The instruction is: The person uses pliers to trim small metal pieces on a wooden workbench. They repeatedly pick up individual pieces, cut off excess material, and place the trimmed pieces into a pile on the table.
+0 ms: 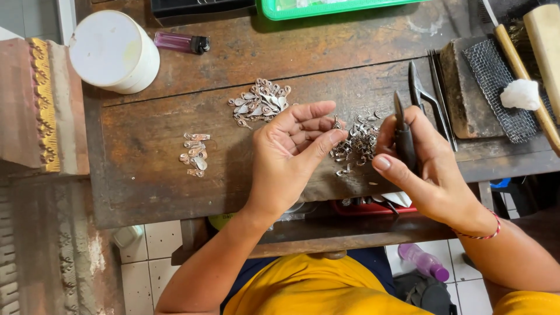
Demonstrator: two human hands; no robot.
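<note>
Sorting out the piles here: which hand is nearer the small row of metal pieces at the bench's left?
Left. The left hand lies just right of the small row of metal pieces; the right hand, holding pliers, is farther right.

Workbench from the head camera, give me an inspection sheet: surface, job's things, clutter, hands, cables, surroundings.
Surface: worn dark wooden bench, scratched.
Job's things: three heaps of small metal pieces, far heap, left heap, heap between the hands.
Clutter: white tub, purple lighter, green tray, wire mesh block, brush, spare pliers.
Hands: left hand open, palm up; right hand grips dark-handled pliers.
Cables: nothing seen.
Surroundings: tiled floor, purple bottle.
</note>
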